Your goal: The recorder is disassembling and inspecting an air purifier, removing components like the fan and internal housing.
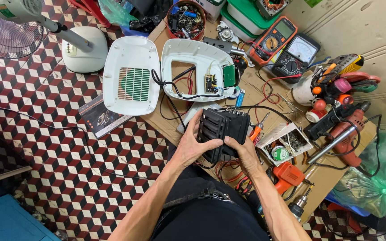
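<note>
Two hands grip one black slotted plastic block (223, 133) above the near edge of the cardboard-covered surface (251, 91): the left hand (194, 145) wraps its grille side, the right hand (242, 154) closes on its lower end. Beyond it, near the surface's far left corner, lie two opened white plastic casing halves (132, 73), one holding a small circuit board (211, 82).

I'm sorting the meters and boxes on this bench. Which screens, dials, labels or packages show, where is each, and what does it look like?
Orange digital meter: top centre, grey screen, round dial.
Black needle meter: right of it, pale dial face.
Small open box: right of the right hand, white and orange, holding a green roll.
Booklet: on the tiled floor, left of the left hand, dark cover.
</note>
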